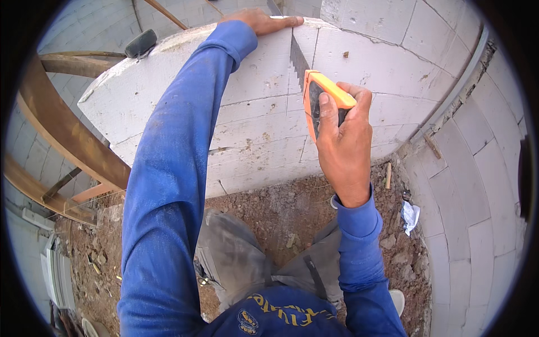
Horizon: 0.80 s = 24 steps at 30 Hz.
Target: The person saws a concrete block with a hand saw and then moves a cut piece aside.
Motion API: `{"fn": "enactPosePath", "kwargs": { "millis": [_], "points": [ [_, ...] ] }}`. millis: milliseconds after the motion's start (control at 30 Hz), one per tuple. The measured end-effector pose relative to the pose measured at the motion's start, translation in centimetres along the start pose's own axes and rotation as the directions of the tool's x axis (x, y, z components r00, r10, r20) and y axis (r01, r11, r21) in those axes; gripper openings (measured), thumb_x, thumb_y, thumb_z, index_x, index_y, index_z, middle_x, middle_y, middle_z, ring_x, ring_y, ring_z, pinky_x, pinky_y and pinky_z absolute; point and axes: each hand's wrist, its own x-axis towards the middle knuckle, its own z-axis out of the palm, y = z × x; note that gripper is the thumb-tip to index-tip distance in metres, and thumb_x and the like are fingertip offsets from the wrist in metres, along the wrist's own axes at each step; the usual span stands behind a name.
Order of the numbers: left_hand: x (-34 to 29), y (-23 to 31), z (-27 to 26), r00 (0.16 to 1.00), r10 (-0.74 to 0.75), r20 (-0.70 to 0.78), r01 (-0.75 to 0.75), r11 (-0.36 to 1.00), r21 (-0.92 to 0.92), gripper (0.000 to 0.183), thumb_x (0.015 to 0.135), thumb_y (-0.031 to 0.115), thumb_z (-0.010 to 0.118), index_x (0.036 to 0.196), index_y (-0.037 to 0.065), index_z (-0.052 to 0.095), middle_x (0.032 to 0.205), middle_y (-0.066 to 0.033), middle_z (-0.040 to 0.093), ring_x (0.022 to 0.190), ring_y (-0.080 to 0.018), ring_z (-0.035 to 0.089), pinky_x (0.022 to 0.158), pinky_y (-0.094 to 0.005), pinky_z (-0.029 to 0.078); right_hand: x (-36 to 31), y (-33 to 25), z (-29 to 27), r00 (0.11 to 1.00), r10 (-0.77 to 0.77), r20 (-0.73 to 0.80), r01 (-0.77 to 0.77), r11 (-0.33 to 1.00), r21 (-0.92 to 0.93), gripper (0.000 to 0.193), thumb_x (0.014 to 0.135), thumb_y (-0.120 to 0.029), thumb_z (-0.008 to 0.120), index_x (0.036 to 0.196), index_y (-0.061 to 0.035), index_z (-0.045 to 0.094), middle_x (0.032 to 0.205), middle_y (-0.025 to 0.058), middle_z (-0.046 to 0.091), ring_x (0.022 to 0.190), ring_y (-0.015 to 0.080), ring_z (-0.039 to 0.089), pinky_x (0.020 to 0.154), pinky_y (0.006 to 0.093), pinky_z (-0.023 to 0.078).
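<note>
My right hand (pixel 347 140) is wrapped round the orange and black handle of a handsaw (pixel 331 96). Its toothed blade runs up and away to the top of a white block wall (pixel 258 126). Where the blade meets the wall's top edge, it stands in or against a block; how deep it sits cannot be seen. Just left of the blade, my left hand (pixel 261 22) lies flat on the top edge, with its fingers stretched toward the blade and nothing held.
Left of my left arm, a dark rounded object (pixel 141 44) rests on the wall's top. Curved wooden beams (pixel 73 126) stand at the left. A grey pipe (pixel 457 84) runs up the right corner. Crumpled white paper (pixel 410 217) lies on the rubble-strewn dirt floor (pixel 297 210).
</note>
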Motion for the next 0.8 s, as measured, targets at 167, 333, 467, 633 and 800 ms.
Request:
{"fn": "enactPosePath", "kwargs": {
  "millis": [167, 333, 467, 633, 800],
  "points": [
    [-1.6, 1.9, -4.8, 0.983, -0.046, 0.177, 0.052, 0.998, -0.030, 0.114, 0.076, 0.093, 0.048, 0.128, -0.007, 0.067, 0.138, -0.0288, 0.061, 0.135, -0.0405, 0.055, 0.115, -0.0445, 0.039, -18.9, 6.5, -5.9, 0.983, 0.184, -0.014, -0.176, 0.954, 0.242, 0.035, 0.104, -0.019, 0.058, 0.127, 0.0001, 0.040, 0.082, 0.0114, 0.060, 0.065, 0.0168, 0.060, 0.062, 0.0304, 0.049],
    [-1.8, 1.1, -3.8, 0.988, -0.041, 0.146, 0.041, 0.999, 0.007, 0.116, 0.076, 0.094, 0.048, 0.130, -0.007, 0.066, 0.139, -0.0284, 0.060, 0.136, -0.0403, 0.054, 0.115, -0.0432, 0.039, -19.5, 7.4, -5.0, 0.987, 0.155, -0.039, -0.140, 0.959, 0.248, 0.037, 0.105, -0.022, 0.058, 0.126, -0.0007, 0.038, 0.080, 0.0079, 0.058, 0.064, 0.0124, 0.054, 0.061, 0.0283, 0.046],
    [-1.9, 1.6, -3.3, 0.988, -0.074, 0.137, 0.077, 0.997, -0.015, 0.117, 0.075, 0.095, 0.046, 0.131, -0.006, 0.066, 0.141, -0.0278, 0.059, 0.137, -0.0405, 0.053, 0.116, -0.0426, 0.038, -1.4, 1.2, -0.5, 0.983, 0.177, 0.051, -0.181, 0.979, 0.095, 0.033, 0.105, -0.015, 0.059, 0.127, 0.0044, 0.046, 0.110, 0.0204, 0.062, 0.099, 0.0236, 0.063, 0.084, 0.0346, 0.051],
    [-1.8, 1.0, -3.8, 0.988, -0.050, 0.149, 0.054, 0.998, -0.028, 0.117, 0.075, 0.095, 0.047, 0.133, -0.005, 0.064, 0.143, -0.0271, 0.058, 0.139, -0.0400, 0.051, 0.116, -0.0430, 0.038, -12.7, 5.9, -1.9, 0.982, 0.186, 0.002, -0.185, 0.975, 0.122, 0.036, 0.105, -0.020, 0.059, 0.127, 0.0032, 0.043, 0.098, 0.0159, 0.060, 0.079, 0.0203, 0.060, 0.071, 0.0323, 0.050],
    [-1.1, 1.9, -3.5, 0.991, -0.020, 0.132, 0.028, 0.998, -0.061, 0.118, 0.074, 0.095, 0.048, 0.136, -0.004, 0.063, 0.144, -0.0268, 0.057, 0.140, -0.0388, 0.051, 0.116, -0.0432, 0.038, -23.4, 10.7, -6.3, 0.996, 0.067, -0.062, -0.050, 0.970, 0.238, 0.039, 0.106, -0.029, 0.054, 0.129, -0.0032, 0.035, 0.079, 0.0081, 0.057, 0.056, 0.0077, 0.051, 0.053, 0.0228, 0.043]
  ]
}}
